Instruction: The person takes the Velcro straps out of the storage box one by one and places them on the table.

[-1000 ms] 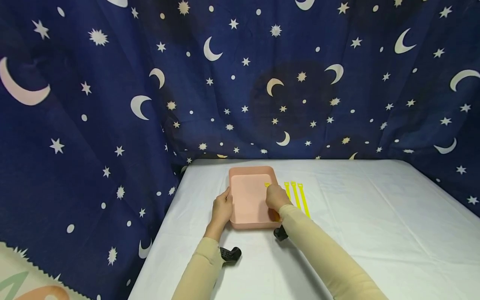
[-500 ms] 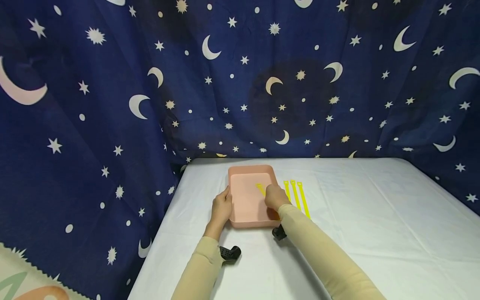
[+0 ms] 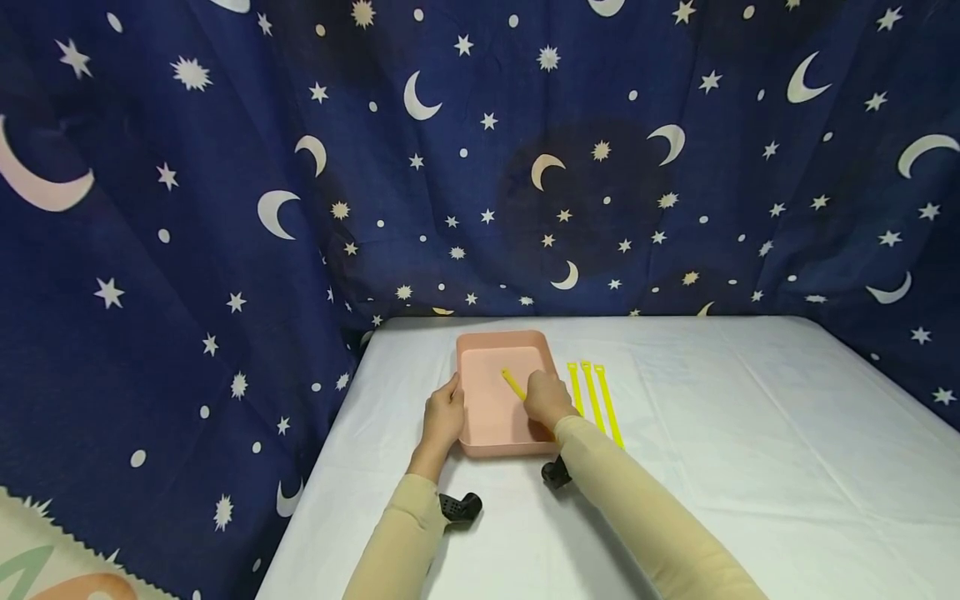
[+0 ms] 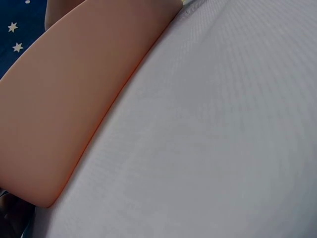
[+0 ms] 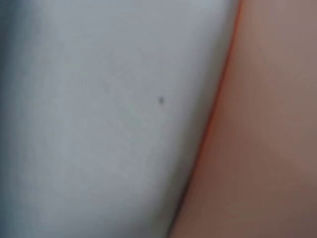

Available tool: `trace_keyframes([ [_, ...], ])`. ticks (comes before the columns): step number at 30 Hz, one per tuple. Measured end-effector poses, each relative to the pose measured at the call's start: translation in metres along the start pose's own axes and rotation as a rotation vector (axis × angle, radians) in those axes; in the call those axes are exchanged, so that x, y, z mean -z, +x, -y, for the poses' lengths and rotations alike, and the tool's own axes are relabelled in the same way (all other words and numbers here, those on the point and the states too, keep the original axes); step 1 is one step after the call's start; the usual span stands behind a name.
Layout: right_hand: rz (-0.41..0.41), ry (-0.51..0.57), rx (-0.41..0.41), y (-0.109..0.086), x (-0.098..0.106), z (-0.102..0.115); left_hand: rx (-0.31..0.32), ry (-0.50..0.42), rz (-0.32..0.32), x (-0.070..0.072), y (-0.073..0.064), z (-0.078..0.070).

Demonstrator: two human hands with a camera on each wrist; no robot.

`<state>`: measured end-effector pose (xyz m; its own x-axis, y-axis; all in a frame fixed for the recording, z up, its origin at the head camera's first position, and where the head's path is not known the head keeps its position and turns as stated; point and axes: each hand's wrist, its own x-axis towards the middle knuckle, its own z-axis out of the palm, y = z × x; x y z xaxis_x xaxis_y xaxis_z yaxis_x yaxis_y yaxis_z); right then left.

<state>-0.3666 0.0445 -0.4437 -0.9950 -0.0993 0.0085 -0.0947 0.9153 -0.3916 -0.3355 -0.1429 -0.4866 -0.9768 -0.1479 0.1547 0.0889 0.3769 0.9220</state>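
A pink rectangular tray (image 3: 495, 414) sits on the white table. My left hand (image 3: 444, 417) grips the tray's left wall, its fingertips at the rim. Over the tray's right side, my right hand (image 3: 549, 400) holds a yellow cable tie strap (image 3: 513, 382). One end of this strap juts out to the upper left over the tray floor; my hand hides its middle. The left wrist view shows the tray's outer wall (image 4: 74, 104) against the cloth. In the right wrist view, the tray wall (image 5: 267, 129) fills the right side, blurred.
Several similar yellow straps (image 3: 607, 400) lie side by side just right of the tray, partly behind my right forearm. White cloth (image 3: 750, 433) covers the table. A dark blue curtain (image 3: 480, 208) with moons and stars hangs behind it and along the left.
The strap in my right hand has swung from nearly upright to slanting left, with its far end lower left over the tray. My right hand has shifted slightly left; my left hand stays put.
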Motion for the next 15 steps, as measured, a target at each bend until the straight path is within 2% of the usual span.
trace_keyframes([
  [5, 0.007, 0.045, 0.014, 0.002, -0.001, -0.003, 0.003, 0.010, -0.015, 0.001, 0.000, -0.001],
  [9, 0.051, 0.123, -0.004, 0.003, 0.000, -0.006, -0.005, 0.007, -0.027, 0.000, 0.002, -0.002],
  [15, 0.080, 0.216, -0.019, 0.005, -0.004, -0.011, -0.005, 0.003, -0.015, -0.002, 0.000, -0.001],
])
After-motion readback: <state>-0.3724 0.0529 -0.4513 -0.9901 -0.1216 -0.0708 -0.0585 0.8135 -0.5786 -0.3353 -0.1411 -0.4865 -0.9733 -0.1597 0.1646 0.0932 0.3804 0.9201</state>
